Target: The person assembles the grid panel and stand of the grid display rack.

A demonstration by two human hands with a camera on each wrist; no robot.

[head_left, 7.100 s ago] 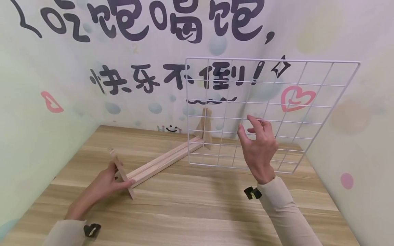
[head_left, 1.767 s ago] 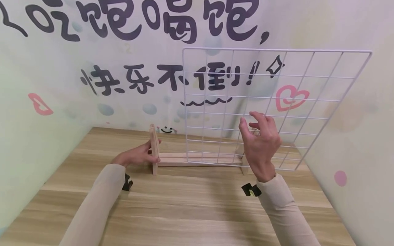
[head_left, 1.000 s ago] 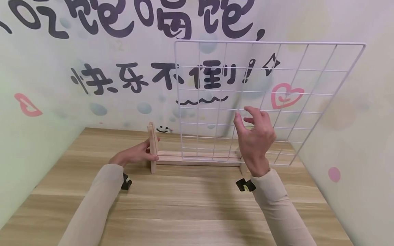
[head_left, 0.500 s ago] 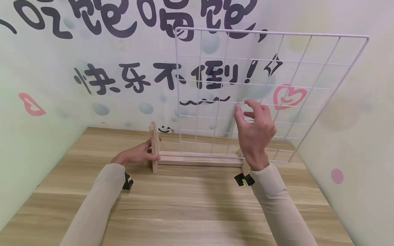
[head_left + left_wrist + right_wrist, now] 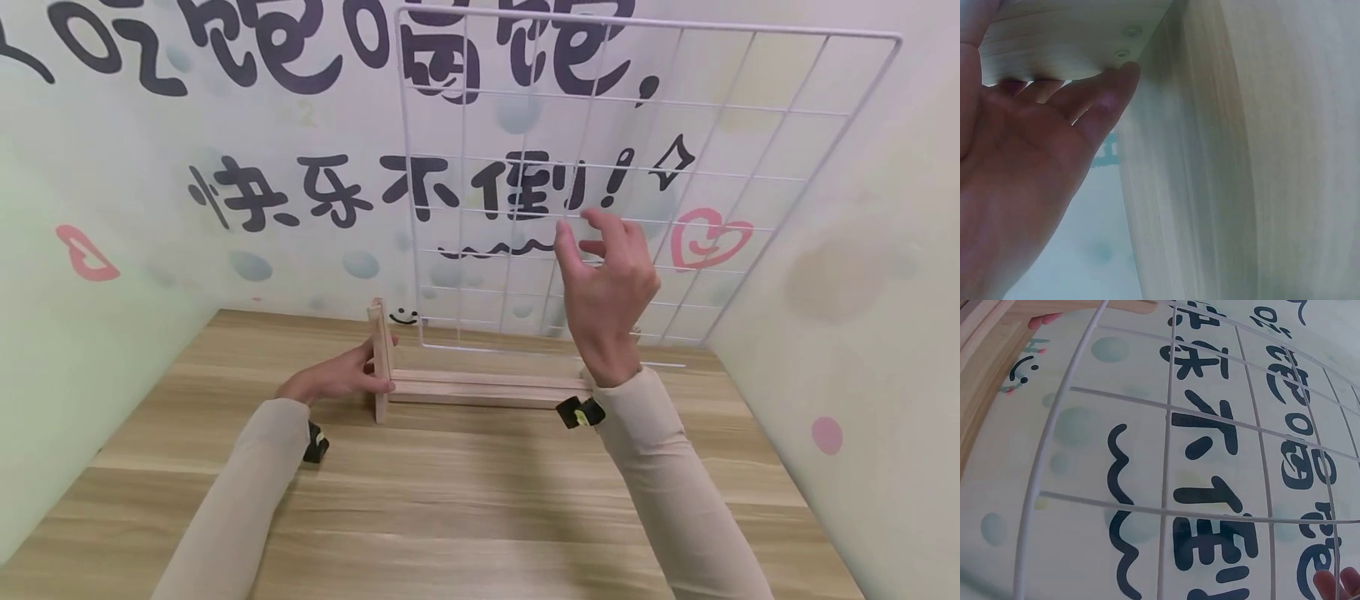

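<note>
Wire rack (image 5: 645,169): in the air, roughly upright, top and bottom edges running left to right.
Wooden stand (image 5: 487,389): on the table (image 5: 450,500), its long bar lying left to right between two end pieces; the right one is mostly hidden.
Rack to bar: the lower edge is apart from the bar, above or somewhat behind it, I cannot tell which; in the head view it slopes slightly down rightward.
Sideways: rack's left edge falls just inside the left end piece (image 5: 380,342); its right edge reaches well past the bar.
Left hand (image 5: 337,375): grips that left end piece; rack up and to its right.
Right hand (image 5: 609,279): thumb and fingers bent, gripping the rack's wires; nearer the rack, with the bar below.
Edges and room: back wall (image 5: 315,287) behind the rack, side wall (image 5: 862,333) to its right; table stretches out before the stand.
</note>
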